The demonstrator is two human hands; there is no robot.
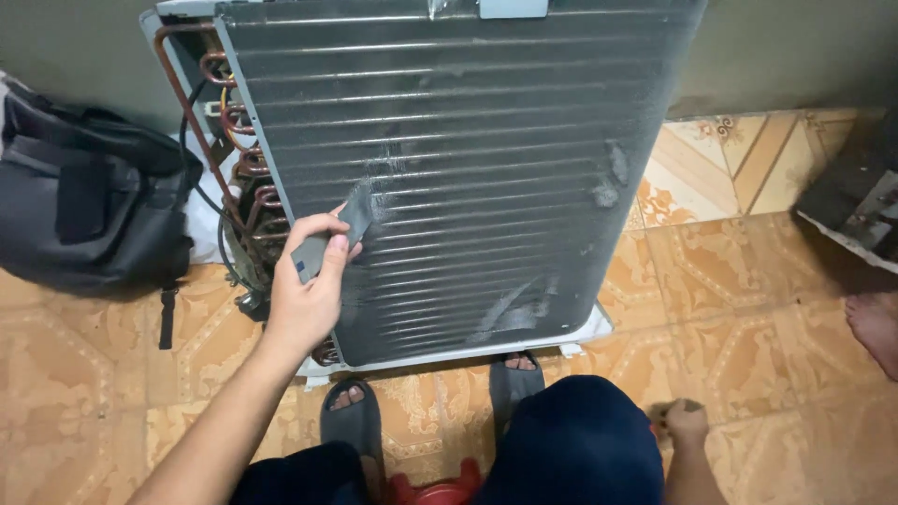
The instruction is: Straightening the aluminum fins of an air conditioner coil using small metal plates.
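Meanwhile, left hand (307,297) grips a grey brush (332,238) against the dusty coil (468,168).

Left hand (309,295) raised, arm outstretched, grip pinched shut — right hand (685,421) low, fisted

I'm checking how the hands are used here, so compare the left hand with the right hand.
The left hand is raised against the grey finned metal coil panel, while the right hand hangs low beside the knee. The left hand grips a flat grey brush-like tool pressed to the fins; the right hand is closed in a loose fist, and whether it holds anything is unclear. Both are bare.
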